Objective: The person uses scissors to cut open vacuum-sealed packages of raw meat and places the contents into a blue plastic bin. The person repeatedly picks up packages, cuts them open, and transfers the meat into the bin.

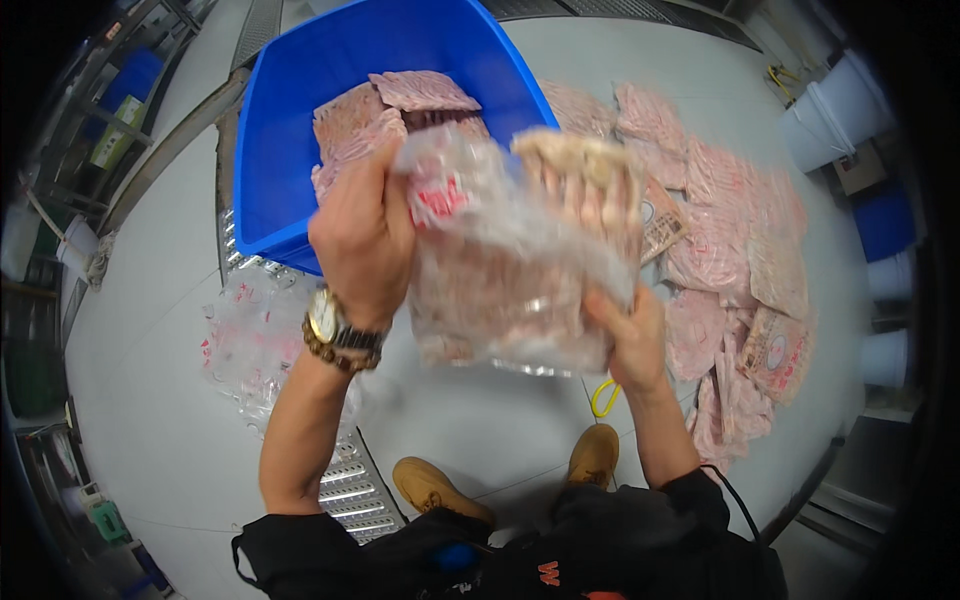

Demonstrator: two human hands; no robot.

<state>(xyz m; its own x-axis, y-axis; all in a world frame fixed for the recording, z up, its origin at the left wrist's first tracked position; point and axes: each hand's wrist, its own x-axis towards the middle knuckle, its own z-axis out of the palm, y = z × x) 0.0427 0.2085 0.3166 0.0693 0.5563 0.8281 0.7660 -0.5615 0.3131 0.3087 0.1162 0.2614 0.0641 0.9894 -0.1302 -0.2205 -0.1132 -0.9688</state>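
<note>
Between my hands is a clear plastic bag (517,300) with red print, blurred by motion. Inside it, and partly out at its upper right, is a slab of pale pink frozen meat pieces (592,187). My left hand (367,232) grips the bag's upper left part. With the thumb across its front, my right hand (634,330) holds the lower right corner. Just beyond stands a blue plastic tub (277,150), where several unwrapped frozen slabs (424,90) lie. My left wrist carries a watch and a beaded bracelet.
Several bagged frozen slabs (712,247) spread over the floor at right. Emptied plastic bags (251,337) lie at left, partly over a metal drain grate (352,487). A yellow loop (604,397) is near my right shoe. White buckets (832,112) and shelving (112,112) line the sides.
</note>
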